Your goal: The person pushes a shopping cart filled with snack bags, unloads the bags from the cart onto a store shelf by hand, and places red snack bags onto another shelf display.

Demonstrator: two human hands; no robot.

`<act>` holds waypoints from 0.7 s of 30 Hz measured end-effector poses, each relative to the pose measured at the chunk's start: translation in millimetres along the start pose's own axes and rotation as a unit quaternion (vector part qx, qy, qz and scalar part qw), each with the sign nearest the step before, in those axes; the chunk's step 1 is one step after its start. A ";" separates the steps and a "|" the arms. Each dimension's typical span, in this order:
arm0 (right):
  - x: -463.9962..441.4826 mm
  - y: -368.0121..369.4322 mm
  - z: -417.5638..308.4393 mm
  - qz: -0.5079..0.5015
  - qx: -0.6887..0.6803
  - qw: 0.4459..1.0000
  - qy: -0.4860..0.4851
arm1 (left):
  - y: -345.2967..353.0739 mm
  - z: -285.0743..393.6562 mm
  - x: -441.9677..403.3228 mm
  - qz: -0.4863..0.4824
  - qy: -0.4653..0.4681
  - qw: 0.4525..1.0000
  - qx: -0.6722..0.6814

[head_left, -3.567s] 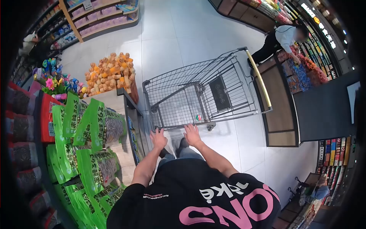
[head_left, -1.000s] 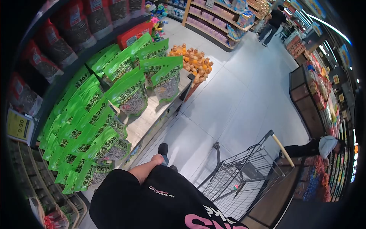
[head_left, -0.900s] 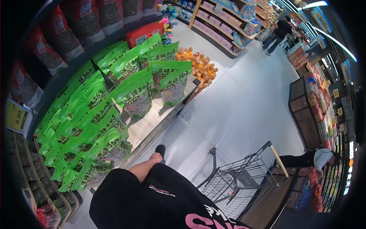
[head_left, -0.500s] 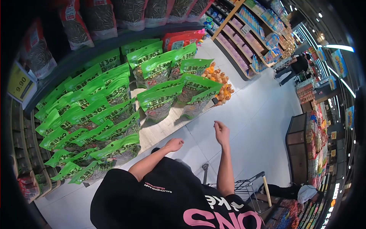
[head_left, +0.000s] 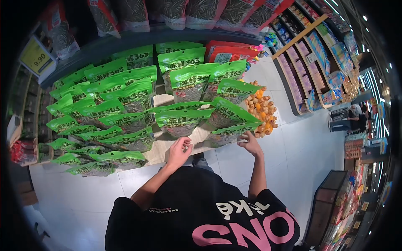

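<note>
Green bags (head_left: 183, 121) with clear lower fronts stand in rows on a pale wooden shelf top (head_left: 161, 151). My left hand (head_left: 180, 151) is just in front of a middle bag, fingers loosely curled and a little apart, holding nothing. At the right front corner, my right hand (head_left: 251, 144) is beside the side edge of a leaning green bag (head_left: 234, 130). Its thumb and forefinger are apart; whether the fingertips touch the bag is unclear. Red packages (head_left: 232, 52) stand behind the green ones.
Bags with red trim (head_left: 205, 14) line a dark upper shelf. A yellow price sign (head_left: 37, 58) stands at left. Orange and tan items (head_left: 263, 113) are piled right of the display. Farther right are stocked shelves (head_left: 299, 71), people (head_left: 349, 119) and a dark display case (head_left: 324, 205).
My view has turned toward the green bags. Both hands have come up to the display's front edge, the right from over the floor. The shopping cart has left view.
</note>
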State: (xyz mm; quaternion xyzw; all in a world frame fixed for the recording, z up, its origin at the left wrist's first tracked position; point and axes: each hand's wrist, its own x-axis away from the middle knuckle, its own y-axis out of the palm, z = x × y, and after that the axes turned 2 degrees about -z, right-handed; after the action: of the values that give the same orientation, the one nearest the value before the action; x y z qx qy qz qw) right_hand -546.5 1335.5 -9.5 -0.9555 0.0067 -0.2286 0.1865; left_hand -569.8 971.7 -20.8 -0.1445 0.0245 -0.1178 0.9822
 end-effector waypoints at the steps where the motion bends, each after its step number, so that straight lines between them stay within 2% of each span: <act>1: -5.2 -5.7 2.6 -0.052 0.069 0.996 -0.002 | 4.0 -3.8 1.4 0.035 -0.012 0.999 -0.011; 4: -11.6 -7.7 2.1 -0.092 0.186 0.976 -0.061 | 20.4 -16.0 2.3 0.142 -0.038 0.988 -0.050; 6: -17.0 -8.0 -2.4 -0.107 0.173 0.978 -0.045 | 29.7 -21.2 4.4 0.213 -0.056 0.972 -0.075; 7: -15.9 -5.5 -1.7 -0.115 0.165 0.979 -0.032 | 31.2 -26.4 4.1 0.221 -0.141 0.964 -0.052; 10: -20.5 -1.6 -1.8 -0.119 0.132 0.982 -0.060 | 38.5 -30.4 -4.4 0.352 -0.133 0.906 -0.195; 11: -25.9 -2.7 6.3 -0.132 0.115 0.982 -0.067 | 38.3 -30.6 -10.8 0.365 -0.122 0.910 -0.153; 14: -38.6 2.1 21.4 -0.165 0.066 0.980 -0.094 | 39.9 -41.5 -20.7 0.342 -0.112 0.912 -0.198; 15: -38.0 2.8 11.9 -0.172 0.050 0.978 -0.104 | 38.6 -40.3 -25.5 0.312 -0.143 0.932 -0.117; 21: -42.4 21.3 -3.1 -0.166 0.056 0.971 -0.164 | 33.1 -40.1 -43.3 0.283 -0.155 0.940 -0.113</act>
State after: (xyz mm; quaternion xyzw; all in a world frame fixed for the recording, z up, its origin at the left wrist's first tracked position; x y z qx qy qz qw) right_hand -584.3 1318.8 -33.0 -0.9556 -0.1957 -0.0967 0.1981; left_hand -607.8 1001.7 -68.1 -0.2578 -0.0748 0.1919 0.9440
